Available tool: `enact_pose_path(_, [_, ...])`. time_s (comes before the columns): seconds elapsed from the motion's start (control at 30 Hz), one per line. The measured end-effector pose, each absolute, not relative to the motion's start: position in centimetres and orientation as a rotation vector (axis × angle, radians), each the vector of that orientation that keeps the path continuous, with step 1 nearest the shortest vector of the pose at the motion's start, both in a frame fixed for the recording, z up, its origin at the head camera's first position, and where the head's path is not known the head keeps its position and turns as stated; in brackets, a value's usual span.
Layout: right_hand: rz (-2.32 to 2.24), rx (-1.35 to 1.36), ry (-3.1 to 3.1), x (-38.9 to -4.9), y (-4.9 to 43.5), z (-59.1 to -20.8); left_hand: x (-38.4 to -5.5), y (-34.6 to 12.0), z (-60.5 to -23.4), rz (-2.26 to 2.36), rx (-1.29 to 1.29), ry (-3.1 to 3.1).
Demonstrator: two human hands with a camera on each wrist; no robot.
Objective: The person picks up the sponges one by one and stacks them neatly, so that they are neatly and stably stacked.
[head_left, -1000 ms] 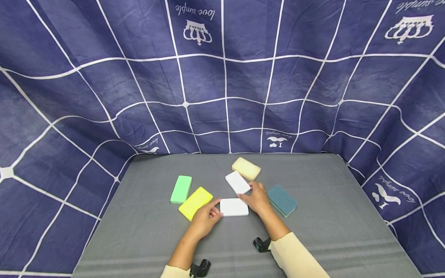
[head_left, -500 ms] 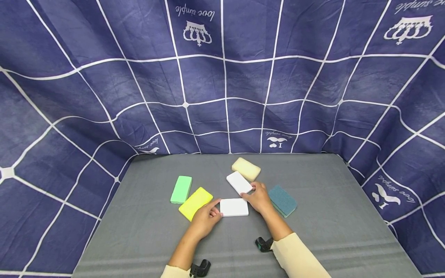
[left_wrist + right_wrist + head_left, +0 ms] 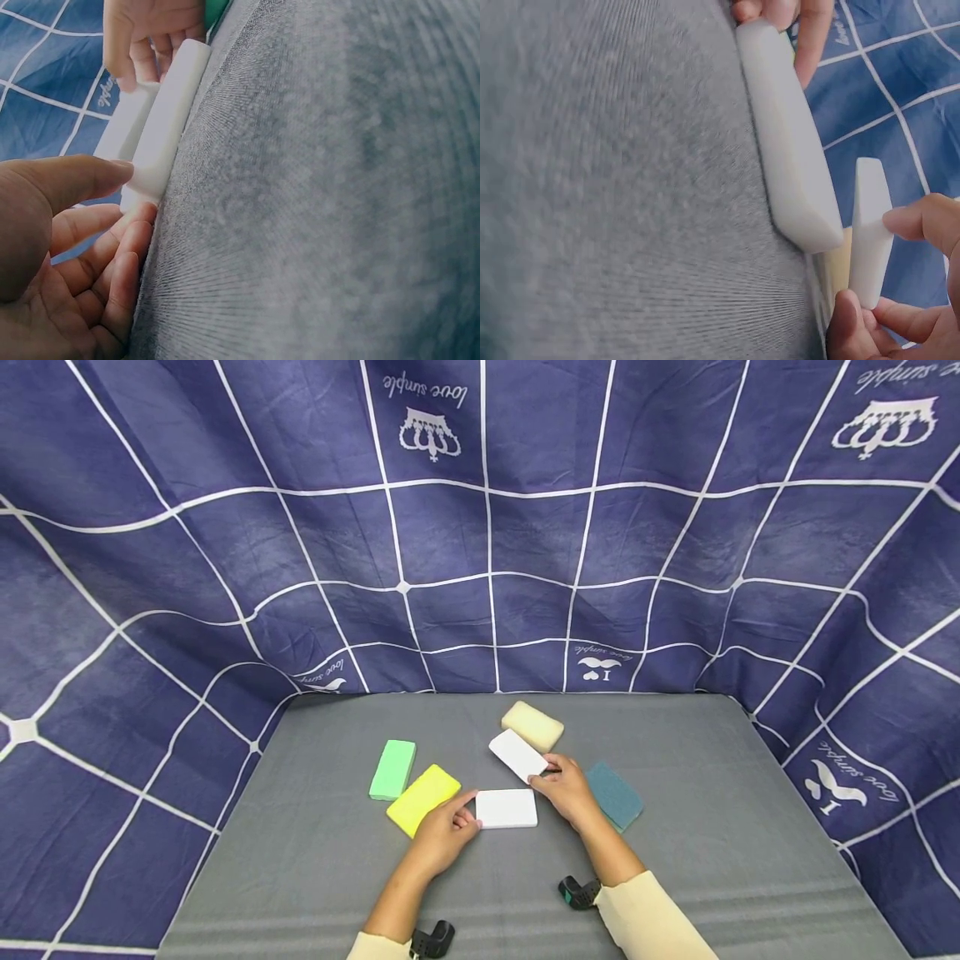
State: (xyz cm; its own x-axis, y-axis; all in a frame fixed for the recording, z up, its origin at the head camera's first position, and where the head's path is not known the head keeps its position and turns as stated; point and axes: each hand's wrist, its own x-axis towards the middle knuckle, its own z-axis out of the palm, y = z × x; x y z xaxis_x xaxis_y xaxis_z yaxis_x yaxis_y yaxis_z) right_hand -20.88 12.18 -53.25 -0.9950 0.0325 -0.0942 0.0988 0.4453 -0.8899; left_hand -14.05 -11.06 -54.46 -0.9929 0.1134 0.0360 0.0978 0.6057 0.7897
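Observation:
Two white sponge blocks are at the middle of the grey cloth. The nearer white sponge (image 3: 506,808) lies flat and crosswise, and my left hand (image 3: 438,837) pinches its left end between thumb and fingers. Just behind it, the farther white sponge (image 3: 517,754) slants down to the right. My right hand (image 3: 567,790) grips that one by its right end, thumb on the near side. In the right wrist view this farther sponge (image 3: 870,232) stands on edge to the camera, with fingertips on both faces. From the left wrist, the nearer sponge (image 3: 166,124) partly covers the other.
A cream sponge (image 3: 534,725) lies right behind the farther white one. To the right is a dark teal pad (image 3: 617,797), partly behind my right hand. On the left lie a yellow sponge (image 3: 422,797), close to my left hand, and a green sponge (image 3: 392,770). Blue checked curtains (image 3: 450,543) enclose the table.
My right hand has shifted a little to the right, taking the right end of the farther white sponge with it. My left hand and the nearer white sponge have stayed in place.

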Motion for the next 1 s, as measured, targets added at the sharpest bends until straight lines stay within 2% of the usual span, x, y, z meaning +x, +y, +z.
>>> enact_pose_path(0.53, [-1.744, -0.002, 2.478, -18.5, 13.2, -52.1, -14.2, -11.1, -54.6, 1.385, 0.185, 2.797])
enact_pose_path(1.0, [-1.7, -0.138, 2.408, -17.3, 13.8, -52.7, -14.2, -11.2, -54.6, 1.373, 0.188, 2.794])
